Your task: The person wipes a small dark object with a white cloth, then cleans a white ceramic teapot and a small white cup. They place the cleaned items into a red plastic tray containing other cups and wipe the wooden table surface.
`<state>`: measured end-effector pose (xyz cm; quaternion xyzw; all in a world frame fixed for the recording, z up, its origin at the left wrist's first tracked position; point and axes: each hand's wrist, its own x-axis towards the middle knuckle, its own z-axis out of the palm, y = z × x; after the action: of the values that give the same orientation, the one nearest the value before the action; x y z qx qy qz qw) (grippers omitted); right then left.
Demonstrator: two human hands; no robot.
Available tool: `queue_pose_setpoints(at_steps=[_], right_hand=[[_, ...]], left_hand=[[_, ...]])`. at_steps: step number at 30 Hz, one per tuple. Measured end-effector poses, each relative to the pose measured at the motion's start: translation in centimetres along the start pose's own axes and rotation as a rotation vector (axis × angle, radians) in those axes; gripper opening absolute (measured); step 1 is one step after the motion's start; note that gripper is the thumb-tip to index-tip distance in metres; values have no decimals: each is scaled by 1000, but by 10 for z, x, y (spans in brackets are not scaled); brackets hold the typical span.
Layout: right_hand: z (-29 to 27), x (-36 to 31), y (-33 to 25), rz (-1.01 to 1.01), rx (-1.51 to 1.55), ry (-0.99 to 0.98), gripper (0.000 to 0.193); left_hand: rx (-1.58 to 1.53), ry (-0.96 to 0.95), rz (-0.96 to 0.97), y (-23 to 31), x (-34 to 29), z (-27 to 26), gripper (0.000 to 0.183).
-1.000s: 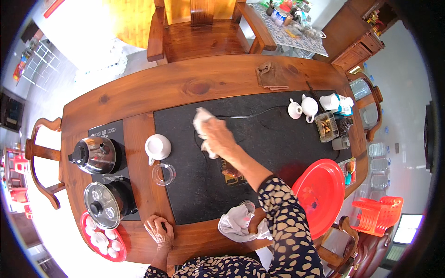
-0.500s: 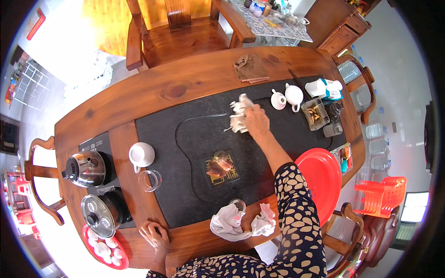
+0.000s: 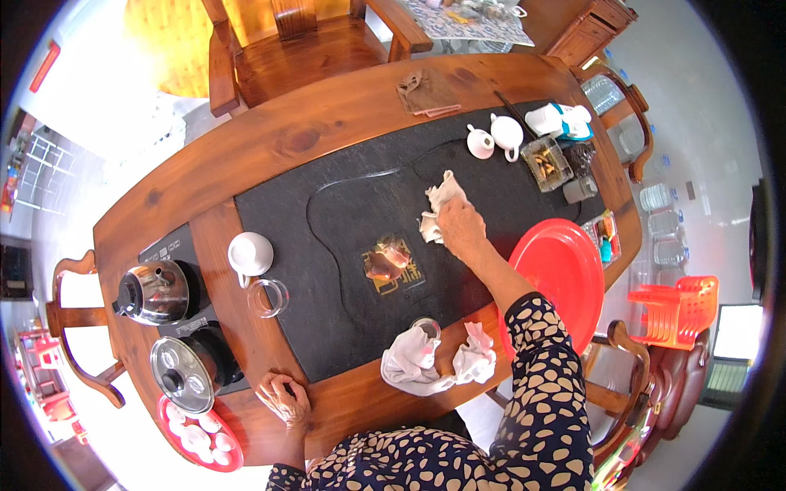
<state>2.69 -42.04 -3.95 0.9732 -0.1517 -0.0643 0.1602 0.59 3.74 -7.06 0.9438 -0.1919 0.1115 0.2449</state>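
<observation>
A crumpled off-white cloth (image 3: 442, 195) lies under my right hand (image 3: 463, 229), whose fingers press it onto the black tea tray (image 3: 278, 204). My left hand (image 3: 284, 398) rests on the wooden rim near the tray's front left corner, fingers loosely spread and holding nothing. Brown tea pet figurines (image 3: 387, 259) sit on a gold-marked square in the tray. A white pitcher (image 3: 250, 254) and a clear glass bowl (image 3: 268, 299) stand on the wood at the tray's left. Bundled whitish cloths (image 3: 413, 360) lie at the front edge, touching a small glass (image 3: 427, 327).
Right of my forearm lies a red basin (image 3: 561, 278). White teapots (image 3: 507, 132) and a clear box (image 3: 547, 164) stand at far right. A kettle (image 3: 160, 293), a lidded pot (image 3: 182, 376) and a red tray (image 3: 225, 466) of cups line the left. A brown cloth (image 3: 427, 90) lies at the back.
My right hand has drawn the cloth a little nearer to me and rightward over the tray. My left hand stays on the wood. The whole view has shifted slightly.
</observation>
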Motion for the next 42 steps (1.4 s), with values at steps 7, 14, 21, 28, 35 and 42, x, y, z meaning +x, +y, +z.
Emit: queue_pose_setpoints(at_steps=[7, 14, 21, 28, 35, 42], right_hand=[[-33, -77, -40, -32, 268, -233, 23], [-19, -81, -51, 26, 135, -186, 16], [-34, -35, -18, 355, 195, -585, 29], [-46, -67, -31, 7, 72, -706, 38], [-50, -91, -67, 213, 424, -571, 28], [-39, -113, -98, -188, 495, -137, 12]], left_hand=[[-30, -33, 18, -1, -1, -3, 18], [-67, -13, 25, 1, 0, -5, 19], [-52, -9, 20, -1, -3, -9, 18], [-53, -9, 18, -3, -4, -5, 16], [-283, -40, 78, 19, 2, -15, 24], [-653, -375, 270, 99, 19, 10, 45]])
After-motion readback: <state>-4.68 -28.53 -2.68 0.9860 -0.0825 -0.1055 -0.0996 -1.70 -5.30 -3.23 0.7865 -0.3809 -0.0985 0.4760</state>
